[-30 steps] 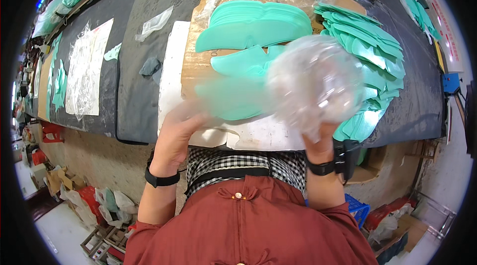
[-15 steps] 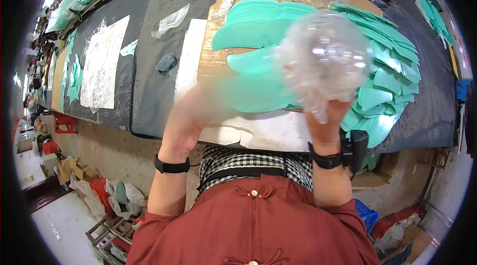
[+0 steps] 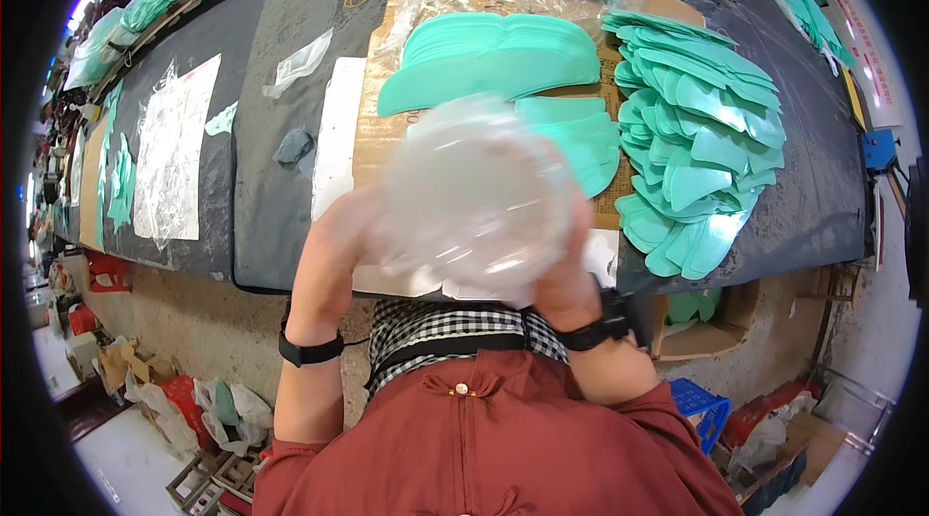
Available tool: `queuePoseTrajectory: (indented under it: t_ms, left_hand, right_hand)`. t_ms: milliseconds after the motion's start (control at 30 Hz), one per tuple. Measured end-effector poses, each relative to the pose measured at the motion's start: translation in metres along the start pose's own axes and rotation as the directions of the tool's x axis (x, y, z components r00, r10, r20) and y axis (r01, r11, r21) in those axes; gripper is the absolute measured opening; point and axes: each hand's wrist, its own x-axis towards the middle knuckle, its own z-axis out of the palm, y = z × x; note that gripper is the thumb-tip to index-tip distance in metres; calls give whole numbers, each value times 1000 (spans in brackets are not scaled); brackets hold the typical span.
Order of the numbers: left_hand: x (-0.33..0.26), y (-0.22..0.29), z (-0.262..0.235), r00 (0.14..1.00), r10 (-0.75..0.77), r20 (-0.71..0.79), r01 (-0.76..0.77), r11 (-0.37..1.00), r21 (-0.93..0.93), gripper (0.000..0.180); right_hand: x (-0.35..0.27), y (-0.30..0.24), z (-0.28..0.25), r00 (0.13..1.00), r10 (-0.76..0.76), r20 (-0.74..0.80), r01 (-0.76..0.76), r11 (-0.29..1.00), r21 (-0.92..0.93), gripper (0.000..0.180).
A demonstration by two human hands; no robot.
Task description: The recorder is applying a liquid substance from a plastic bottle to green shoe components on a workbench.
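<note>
1. A crumpled clear plastic bag (blurred) is held up between both hands, in front of the chest and above the near edge of the cardboard sheet.
2. Beyond the hands lie stacks of teal insole-shaped pieces; a fanned spread of teal cut pieces lies off to the right hand's side. A flat clear plastic sheet lies well to the left.
3. Both forearms rise from the lower edge, each wrist wearing a black band.
4. The left hand is closed on the bag's left side; the right hand grips its lower right, fingers mostly hidden behind plastic.
</note>
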Motion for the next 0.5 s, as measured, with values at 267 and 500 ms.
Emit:
queuePoseTrajectory:
  t_ms: [267,500]
  left_hand:
    - [17,-1,41,971,232,60,-225,797,560,32]
    - [24,-1,48,957,290,-19,-217,755,619,25]
  right_hand:
    - [-22,25,-113,934,120,-336,-244,902,-357,67]
    - [-42,21,-107,990,-116,-85,-13,516,-856,64]
